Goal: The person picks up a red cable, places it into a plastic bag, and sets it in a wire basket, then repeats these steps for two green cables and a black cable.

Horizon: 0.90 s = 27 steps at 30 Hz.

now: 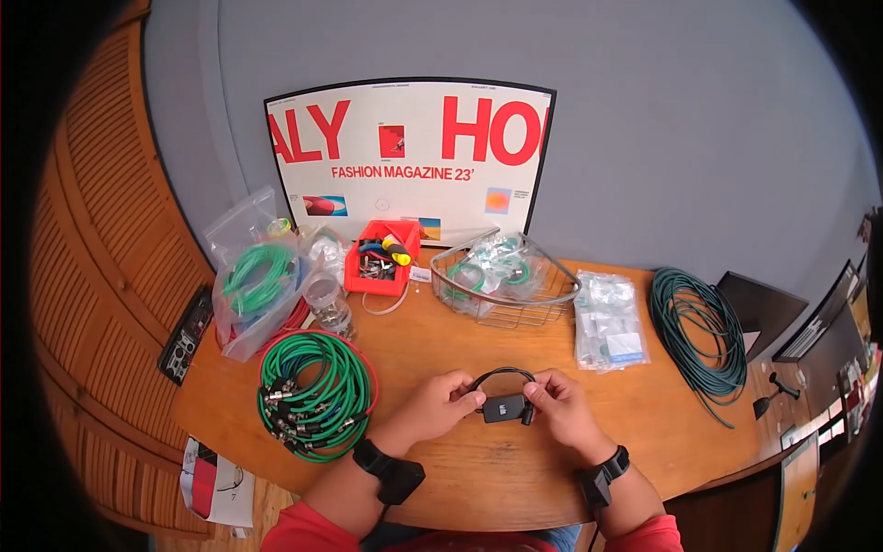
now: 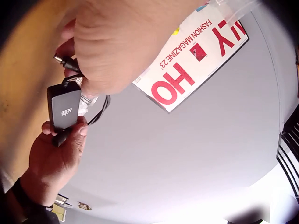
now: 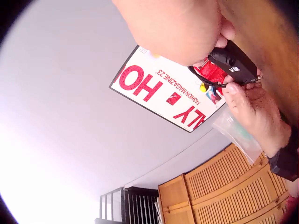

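Note:
Over the near middle of the table, both hands hold a small black power adapter (image 1: 504, 408) with white lettering on its face. My left hand (image 1: 440, 405) pinches its cable by the box's left end. A barrel plug (image 2: 67, 62) with a metal tip sticks out beside these fingers in the left wrist view. My right hand (image 1: 566, 411) grips the other end, thumb over a thick black connector (image 2: 60, 138). Between the two hands the black cable (image 1: 501, 370) arches above the box. The right fingertips are partly hidden behind the adapter.
Coiled green cables (image 1: 313, 396) lie left, near a bagged green coil (image 1: 253, 285) and a clear jar (image 1: 329, 308). Behind stand a red bin (image 1: 354, 276), a wire basket (image 1: 515, 317) and a monitor (image 1: 414, 198). Clear packets (image 1: 607, 317) and a dark cable coil (image 1: 681, 308) lie right.

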{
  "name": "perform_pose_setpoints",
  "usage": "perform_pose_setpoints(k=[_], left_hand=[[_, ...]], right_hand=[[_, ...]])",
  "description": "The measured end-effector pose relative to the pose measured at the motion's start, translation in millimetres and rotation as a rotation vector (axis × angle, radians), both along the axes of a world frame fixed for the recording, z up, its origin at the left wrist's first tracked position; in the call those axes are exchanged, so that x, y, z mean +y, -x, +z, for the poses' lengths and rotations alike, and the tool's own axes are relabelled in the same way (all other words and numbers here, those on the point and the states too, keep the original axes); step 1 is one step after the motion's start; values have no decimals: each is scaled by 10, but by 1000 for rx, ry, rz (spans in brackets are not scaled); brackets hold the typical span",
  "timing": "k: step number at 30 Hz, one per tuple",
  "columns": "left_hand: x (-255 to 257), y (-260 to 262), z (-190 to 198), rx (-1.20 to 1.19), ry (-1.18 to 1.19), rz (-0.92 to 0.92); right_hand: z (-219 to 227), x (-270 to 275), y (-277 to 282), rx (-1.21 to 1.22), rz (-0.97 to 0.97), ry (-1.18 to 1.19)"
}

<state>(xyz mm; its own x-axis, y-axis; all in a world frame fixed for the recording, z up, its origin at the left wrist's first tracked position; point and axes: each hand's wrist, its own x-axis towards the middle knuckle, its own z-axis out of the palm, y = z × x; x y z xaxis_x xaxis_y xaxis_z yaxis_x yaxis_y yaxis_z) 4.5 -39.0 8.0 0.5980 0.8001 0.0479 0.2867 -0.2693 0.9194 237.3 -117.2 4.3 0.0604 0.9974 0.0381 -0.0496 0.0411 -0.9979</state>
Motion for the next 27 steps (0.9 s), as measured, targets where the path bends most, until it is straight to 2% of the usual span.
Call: perform_pose_setpoints(k=[1, 5, 7, 8, 10, 13, 14, 15, 17, 22, 24, 27], left_hand=[[29, -2, -77, -107, 64, -49], [63, -15, -198, -146, 183, -92], [37, -31, -141, -121, 367, -4], [23, -32, -128, -120, 367, -6], [15, -40, -96, -186, 535, -22], [13, -27, -95, -105, 517, -100], [7, -28, -69, -99, 512, -124], [-15, -17, -21, -59, 504, -174], [-17, -29, 7, -13, 493, -239], [26, -31, -128, 42, 539, -166], [48, -20, -199, 35, 522, -149], [33, -47, -207, 34, 488, -100]], right_hand=[[-1, 5, -15, 19, -45, 7], [-16, -7, 4, -12, -98, -38], [-16, -24, 22, -139, -102, -80], [-17, -28, 27, -138, -104, -79], [-5, -30, 25, -365, -172, -157], [21, -31, -4, -440, -140, -97], [29, -29, -15, -534, -154, -143], [14, -25, -23, -534, -178, -142], [-15, -11, -28, -528, -98, -133], [134, -34, -118, -593, -78, -75], [120, 26, -339, -727, -305, -214], [271, 28, -849, -788, -720, -104]])
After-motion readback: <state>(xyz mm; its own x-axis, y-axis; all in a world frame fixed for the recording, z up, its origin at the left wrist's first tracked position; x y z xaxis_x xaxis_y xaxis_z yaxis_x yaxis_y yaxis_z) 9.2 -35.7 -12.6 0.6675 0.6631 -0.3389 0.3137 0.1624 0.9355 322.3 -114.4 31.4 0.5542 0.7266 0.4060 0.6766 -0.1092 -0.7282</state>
